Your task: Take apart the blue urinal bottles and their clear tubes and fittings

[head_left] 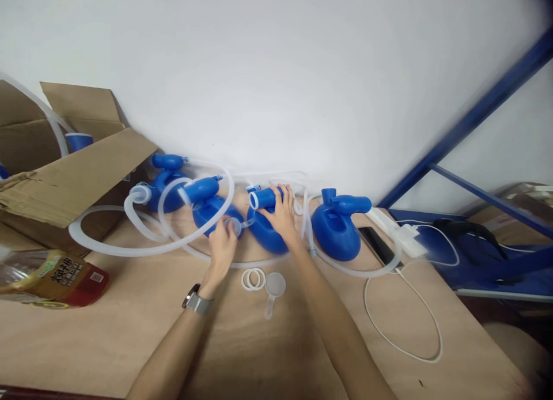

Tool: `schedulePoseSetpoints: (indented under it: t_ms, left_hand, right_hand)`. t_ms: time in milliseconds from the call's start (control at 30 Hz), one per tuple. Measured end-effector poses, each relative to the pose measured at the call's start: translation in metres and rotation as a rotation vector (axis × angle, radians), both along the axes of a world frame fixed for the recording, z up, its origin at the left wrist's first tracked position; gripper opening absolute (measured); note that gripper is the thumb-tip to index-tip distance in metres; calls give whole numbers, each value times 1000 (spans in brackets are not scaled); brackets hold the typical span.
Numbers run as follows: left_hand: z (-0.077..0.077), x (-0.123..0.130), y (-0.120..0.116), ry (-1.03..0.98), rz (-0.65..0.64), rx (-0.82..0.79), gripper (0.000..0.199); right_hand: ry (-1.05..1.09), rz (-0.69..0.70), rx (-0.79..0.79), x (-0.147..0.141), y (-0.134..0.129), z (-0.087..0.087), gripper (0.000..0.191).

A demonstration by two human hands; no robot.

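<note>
Clock centred on the blue bottle point(270, 238) by the right hand, 12 toward the wall. Right hand point(281, 215) grips that bottle's blue spout point(268, 198), fingers over the top, thumb on the near side; spout mouth points to 9, a white rim showing at its end. Left hand point(223, 238) sits at 8 (watch point(196, 301) on that wrist), thumb and fingertips pinching a translucent cap point(234, 226), its strap sticking out toward the spout, apart from the mouth as far as I can tell. At 6 on the wooden table point(242, 354): overlapping white rings point(242, 280), just beside a round translucent disc point(275, 285) with a tab pointing to 6. More blue bottles: one at 3 point(339, 236), two around 10 point(211, 212) point(162, 195). Clear hose point(129, 251) loops at 9 (messy, crosses the nearer left bottle). Cardboard box point(86, 163) at 9 to 10, drink bottle point(56, 279) between 8 and 9, phone point(375, 244) near 3, white cable point(415, 351) curling at 4.
</note>
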State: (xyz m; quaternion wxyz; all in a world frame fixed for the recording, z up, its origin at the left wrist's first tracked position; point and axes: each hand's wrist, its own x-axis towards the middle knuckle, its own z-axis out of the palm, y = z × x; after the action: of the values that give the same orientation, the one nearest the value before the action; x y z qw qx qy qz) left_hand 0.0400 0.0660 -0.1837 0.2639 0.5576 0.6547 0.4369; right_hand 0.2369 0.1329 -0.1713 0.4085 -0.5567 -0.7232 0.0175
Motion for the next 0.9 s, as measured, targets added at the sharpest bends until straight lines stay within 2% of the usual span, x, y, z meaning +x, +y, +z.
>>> schedulePoseSetpoints:
  t_ms: [67, 167, 233, 300, 367, 467, 600, 733, 800, 900]
  left_hand:
    - [-1, -8, -25, 47, -84, -56, 38]
    - [-9, -16, -58, 118, -338, -134, 29]
    - [-16, -18, -73, 178, -441, -146, 23]
    - [-21, -15, -81, 246, -433, -120, 19]
    - [-20, -9, -80, 303, -374, -69, 20]
    - [-5, 1, -59, 329, -309, 36, 26]
    - [22, 16, -3, 278, -259, 207, 37]
    - [34, 26, 42, 273, -352, 297, 24]
    - [36, 27, 52, 297, -412, 317, 23]
    - [43, 20, 53, 357, -509, 317, 20]
  right_hand:
    - [1, 6, 19, 0, 1, -1, 70]
    - [14, 23, 57, 1, 2, -3, 70]
    - [22, 28, 66, 1, 2, -4, 70]
    - [15, 24, 64, 1, 2, -4, 69]
    - [1, 24, 62, 1, 2, -4, 69]
    - [-8, 44, 85, 1, 2, -6, 69]
    - [-24, 63, 101, 3, 3, -8, 68]
    - [-45, 70, 60, 4, 4, -8, 70]
    - [-46, 75, 53, 4, 4, -7, 68]
    - [-45, 80, 62, 3, 5, -7, 63]
